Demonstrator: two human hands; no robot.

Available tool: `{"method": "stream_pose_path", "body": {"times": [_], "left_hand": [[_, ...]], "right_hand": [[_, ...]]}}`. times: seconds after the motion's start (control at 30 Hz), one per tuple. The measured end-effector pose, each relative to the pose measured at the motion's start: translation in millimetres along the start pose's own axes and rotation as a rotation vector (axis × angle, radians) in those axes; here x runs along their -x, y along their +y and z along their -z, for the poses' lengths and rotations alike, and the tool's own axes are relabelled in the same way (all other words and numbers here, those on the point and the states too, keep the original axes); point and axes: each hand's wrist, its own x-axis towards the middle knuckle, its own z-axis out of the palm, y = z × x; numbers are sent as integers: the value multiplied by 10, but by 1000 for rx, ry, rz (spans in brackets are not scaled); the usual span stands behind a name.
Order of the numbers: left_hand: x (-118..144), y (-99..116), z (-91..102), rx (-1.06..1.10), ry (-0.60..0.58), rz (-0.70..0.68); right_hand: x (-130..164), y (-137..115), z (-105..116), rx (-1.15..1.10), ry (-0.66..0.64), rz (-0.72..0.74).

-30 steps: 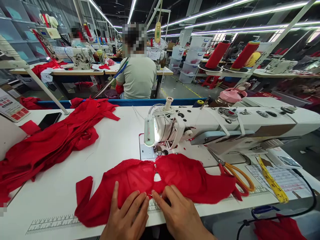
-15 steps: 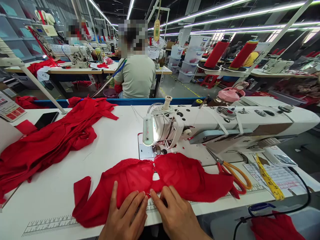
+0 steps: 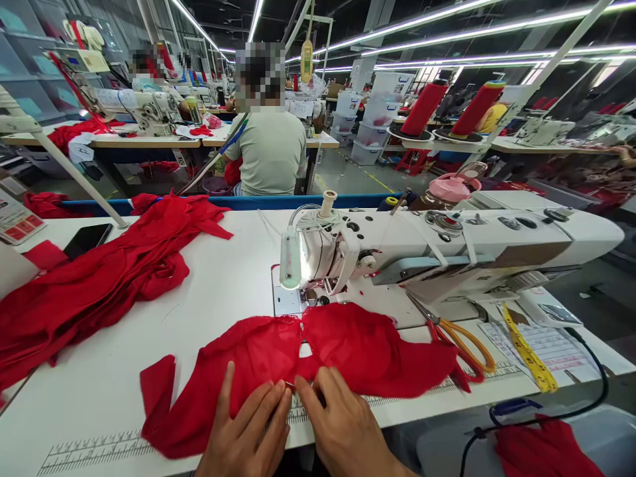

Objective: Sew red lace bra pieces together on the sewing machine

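A red bra (image 3: 358, 344) with sheer, lace-edged cups lies spread on the white sewing table, a small gap at its centre. My left hand (image 3: 251, 424) presses its fingertips together on the lower middle edge, one finger stretched up over the left cup. Right beside it, my right hand (image 3: 342, 417) pinches the same edge between curled fingers and thumb. A thin shiny bit shows between the fingertips, too small to name. Just beyond the bra stands the needle end of a white sewing machine (image 3: 318, 258), its lamp lit.
Orange-handled scissors (image 3: 467, 344) lie by the bra's right end, near a yellow tape measure (image 3: 529, 351) on a written sheet. A heap of red fabric (image 3: 114, 271) and a black phone (image 3: 88, 240) are at left. A person (image 3: 268, 146) sits ahead, facing away.
The view has shifted slightly, so everything sits a little further left. Both hands stay at the bra's lower middle edge, and the thin shiny bit shows more clearly between them.
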Motion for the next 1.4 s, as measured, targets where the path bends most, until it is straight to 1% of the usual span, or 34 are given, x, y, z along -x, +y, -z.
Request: {"method": "stream_pose_path", "body": {"times": [0.07,0.23,0.3,0.4,0.43,0.47,0.53,0.63,0.7,0.8,0.93,1.03,1.23,1.3,1.4], "left_hand": [[3,4,-3,-10,18,-12],[17,12,10,-2,16,-3],[35,26,9,13,27,-6],[71,53,-4,29,52,-33],[81,60,-8,28,58,-41],[89,64,-12,22,66,-43],[95,65,-14,-1,78,-41],[90,63,-9,-2,94,-37],[91,71,-3,22,97,-17],[105,86,6,54,94,6],[131,82,8,57,93,1],[149,63,10,53,97,8],[153,58,17,88,85,46],[148,61,14,83,87,31],[148,57,11,58,103,-14]], "right_hand": [[-12,-25,-6,24,-2,-19],[-9,-74,-32,34,8,-46],[-37,-60,-53,12,80,-70],[-153,33,-42,-54,264,-181],[-200,79,-15,-108,294,-221],[-243,129,24,-179,289,-250],[-290,223,126,-366,193,-281],[-240,320,264,-581,-21,-255],[-163,341,305,-631,-128,-208],[-84,296,290,-620,-212,-125],[-140,169,206,-466,-281,-23],[-229,133,150,-381,-316,-6],[-228,193,114,-500,-276,-127],[-215,179,117,-544,-284,-107],[-235,131,108,-586,-321,-7]]}}
